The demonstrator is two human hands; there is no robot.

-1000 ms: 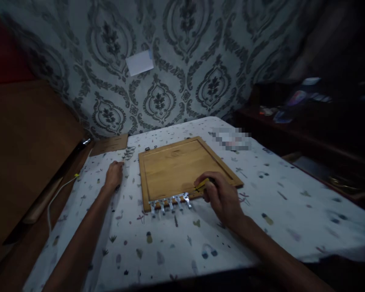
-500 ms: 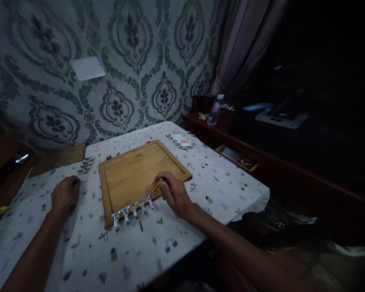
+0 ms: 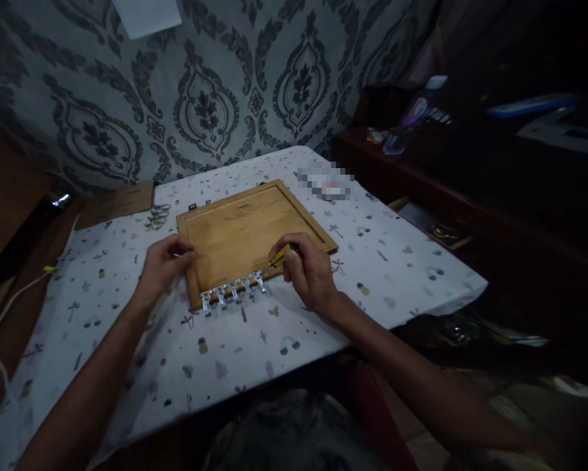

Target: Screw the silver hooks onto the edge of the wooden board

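A wooden panel [image 3: 239,226] with a raised frame lies flat on the table. Several shiny metal clips [image 3: 233,291] sit in a row along its near edge, jutting out over the cloth. My right hand [image 3: 306,268] is closed around a yellow-and-black handled tool [image 3: 280,256]; its exact kind is unclear. The tool points toward the rightmost clip, but whether it touches is too small to tell. At the panel's left edge is my left hand [image 3: 166,265], fingers bent with a gap to the thumb, and nothing visible between them.
More metal pieces [image 3: 157,217] lie in a bunch beside a brown cardboard piece [image 3: 117,206] at the back left. A blurred-out packet [image 3: 326,182] rests beyond the panel. To the right stand a plastic bottle [image 3: 414,118] and an open drawer [image 3: 428,222]. A pale cable [image 3: 2,320] runs at left.
My left hand has moved from the bare cloth over to the panel's left edge, its fingers looser. My right hand keeps the tool near the rightmost clip. The camera has tilted down.
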